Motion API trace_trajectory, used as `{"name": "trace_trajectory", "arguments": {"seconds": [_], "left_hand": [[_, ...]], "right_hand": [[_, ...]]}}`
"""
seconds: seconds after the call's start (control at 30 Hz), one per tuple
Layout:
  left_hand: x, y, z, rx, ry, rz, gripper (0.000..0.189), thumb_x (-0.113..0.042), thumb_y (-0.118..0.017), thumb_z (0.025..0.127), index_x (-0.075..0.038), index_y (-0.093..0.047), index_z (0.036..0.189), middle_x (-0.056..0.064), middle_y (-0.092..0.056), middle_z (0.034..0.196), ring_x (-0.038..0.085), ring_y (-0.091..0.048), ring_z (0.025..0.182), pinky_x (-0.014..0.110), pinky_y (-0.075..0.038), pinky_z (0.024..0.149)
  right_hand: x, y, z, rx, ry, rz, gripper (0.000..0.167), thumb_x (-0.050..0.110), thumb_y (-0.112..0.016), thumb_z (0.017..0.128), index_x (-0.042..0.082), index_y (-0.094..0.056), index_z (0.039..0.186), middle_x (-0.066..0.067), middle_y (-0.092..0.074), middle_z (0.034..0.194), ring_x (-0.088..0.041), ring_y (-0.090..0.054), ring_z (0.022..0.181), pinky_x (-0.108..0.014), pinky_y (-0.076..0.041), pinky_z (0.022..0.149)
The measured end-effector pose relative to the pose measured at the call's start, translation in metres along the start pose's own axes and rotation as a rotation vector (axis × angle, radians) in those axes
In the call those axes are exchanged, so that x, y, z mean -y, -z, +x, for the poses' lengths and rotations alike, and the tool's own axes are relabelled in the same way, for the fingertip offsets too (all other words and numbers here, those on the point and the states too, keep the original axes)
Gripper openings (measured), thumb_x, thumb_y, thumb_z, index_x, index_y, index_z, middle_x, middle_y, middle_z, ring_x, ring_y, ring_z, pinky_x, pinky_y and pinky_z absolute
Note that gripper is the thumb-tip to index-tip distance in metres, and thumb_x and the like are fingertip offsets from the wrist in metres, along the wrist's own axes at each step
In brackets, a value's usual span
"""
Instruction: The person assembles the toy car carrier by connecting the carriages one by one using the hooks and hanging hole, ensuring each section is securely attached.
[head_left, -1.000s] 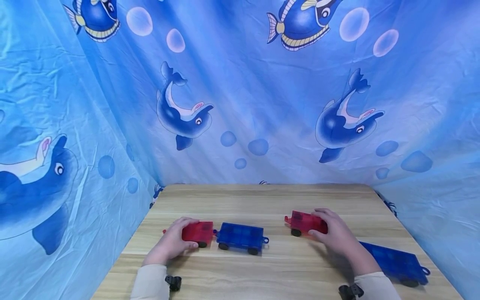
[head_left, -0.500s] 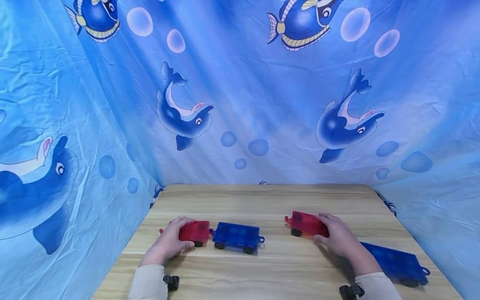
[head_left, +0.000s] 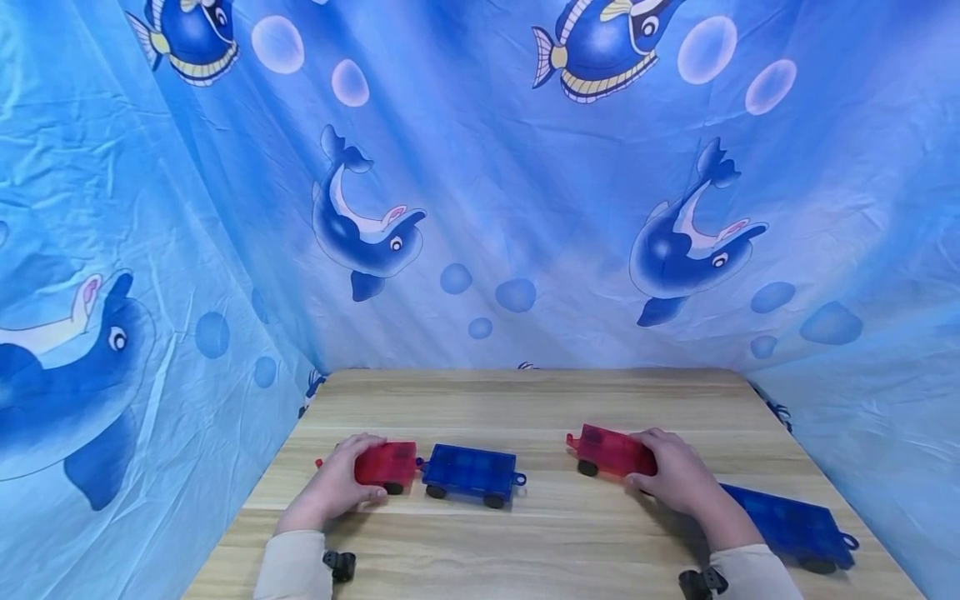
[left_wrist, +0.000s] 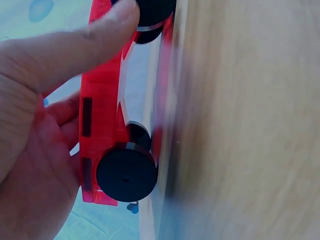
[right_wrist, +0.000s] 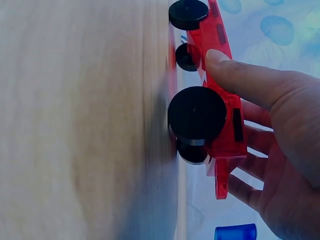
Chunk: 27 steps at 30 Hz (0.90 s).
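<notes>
Lower left, left hand (head_left: 336, 482) grips a red wagon (head_left: 393, 463), fingers round it; lower right, right hand (head_left: 678, 475) pinches a second wagon (head_left: 611, 451)!

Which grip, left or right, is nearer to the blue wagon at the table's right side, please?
Right. The right grip, holding a red wagon, is close by the blue wagon, to its left; the left grip, much farther left, holds the other red wagon.
</notes>
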<state>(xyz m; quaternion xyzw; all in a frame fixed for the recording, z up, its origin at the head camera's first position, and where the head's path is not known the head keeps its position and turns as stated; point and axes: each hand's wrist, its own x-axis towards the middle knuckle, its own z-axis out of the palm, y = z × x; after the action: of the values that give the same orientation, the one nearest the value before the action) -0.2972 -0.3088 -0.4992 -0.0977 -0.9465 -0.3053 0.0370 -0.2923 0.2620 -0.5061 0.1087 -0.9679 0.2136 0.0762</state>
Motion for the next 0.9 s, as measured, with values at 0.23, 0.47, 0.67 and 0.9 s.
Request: {"name": "trace_trajectory", "arguments": {"seconds": [0.23,0.47,0.67,0.9], "left_hand": [[-0.002,-0.002,0.002,-0.028,-0.019,-0.026,0.084,-0.046,-0.092,0.079,-0.019,-0.057,0.151,0.015,-0.045,0.158,0.043,-0.044,0.141,0.059,-0.05,0.105],[-0.017,-0.008,0.004,-0.056,-0.063,-0.055,0.076,-0.053,-0.084,0.086,-0.024,-0.057,0.15,0.008,-0.05,0.155,0.039,-0.045,0.143,0.063,-0.043,0.11],[-0.035,-0.018,0.009,-0.02,-0.137,-0.073,0.075,-0.05,-0.086,0.085,-0.027,-0.056,0.15,0.004,-0.051,0.154,0.035,-0.045,0.145,0.061,-0.042,0.112],[-0.057,-0.031,0.015,0.034,-0.195,-0.066,0.075,-0.05,-0.085,0.086,-0.032,-0.054,0.152,-0.004,-0.049,0.155,0.029,-0.044,0.146,0.056,-0.043,0.113]], "right_hand": [[0.003,0.001,-0.001,0.018,-0.002,-0.026,0.074,0.037,-0.093,0.079,0.005,-0.065,0.14,-0.012,-0.067,0.126,-0.037,-0.06,0.119,-0.063,-0.047,0.098],[0.005,0.002,-0.004,0.046,-0.01,-0.027,0.082,0.043,-0.093,0.078,0.006,-0.062,0.144,-0.011,-0.066,0.128,-0.037,-0.059,0.122,-0.062,-0.046,0.098],[0.006,0.001,-0.006,0.051,-0.008,-0.026,0.081,0.044,-0.092,0.079,0.007,-0.062,0.144,-0.01,-0.065,0.129,-0.035,-0.06,0.121,-0.061,-0.046,0.098],[0.006,-0.002,-0.005,0.035,0.03,-0.039,0.08,0.046,-0.091,0.079,0.007,-0.063,0.143,-0.008,-0.065,0.128,-0.034,-0.06,0.121,-0.06,-0.046,0.098]]}}
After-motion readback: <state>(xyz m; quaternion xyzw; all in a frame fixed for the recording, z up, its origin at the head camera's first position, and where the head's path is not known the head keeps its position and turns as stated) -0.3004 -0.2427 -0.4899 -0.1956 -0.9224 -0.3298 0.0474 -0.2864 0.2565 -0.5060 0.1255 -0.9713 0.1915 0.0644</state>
